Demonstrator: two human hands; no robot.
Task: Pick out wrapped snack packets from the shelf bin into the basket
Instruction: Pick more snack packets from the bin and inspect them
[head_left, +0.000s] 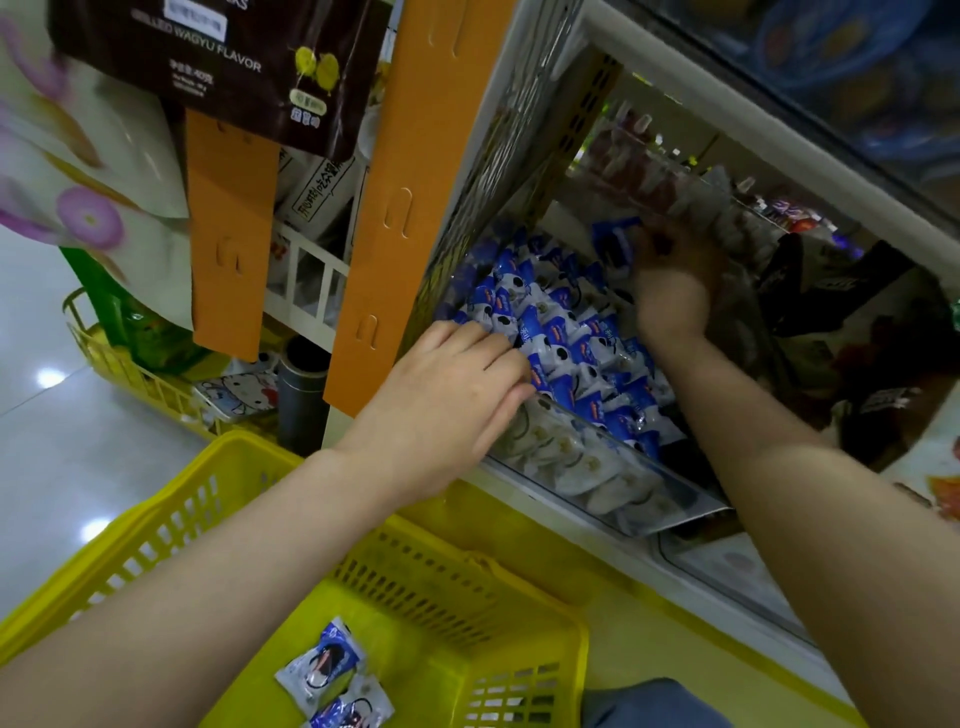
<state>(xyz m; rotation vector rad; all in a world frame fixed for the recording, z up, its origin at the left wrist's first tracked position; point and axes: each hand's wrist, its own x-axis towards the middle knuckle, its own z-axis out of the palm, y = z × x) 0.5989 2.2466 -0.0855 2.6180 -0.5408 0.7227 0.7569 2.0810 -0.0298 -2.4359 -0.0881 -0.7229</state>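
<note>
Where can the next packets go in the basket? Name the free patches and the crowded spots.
Free: the floor of the yellow basket, from the two packets at its near left across to the right wall and up to the far wall. Crowded: the shelf bin, packed with blue packets; the left hand rests on the pile, the right hand grips a back packet.

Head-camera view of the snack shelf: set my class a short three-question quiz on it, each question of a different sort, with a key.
1. True or false: the yellow basket holds no packets.
2. Which hand pinches a packet at the back of the shelf bin? A left, B right, C neither.
3. Fill in: the pile in the bin is white and ____.
Key: 1 false, two packets lie in it; 2 B, the right hand; 3 blue.
</note>
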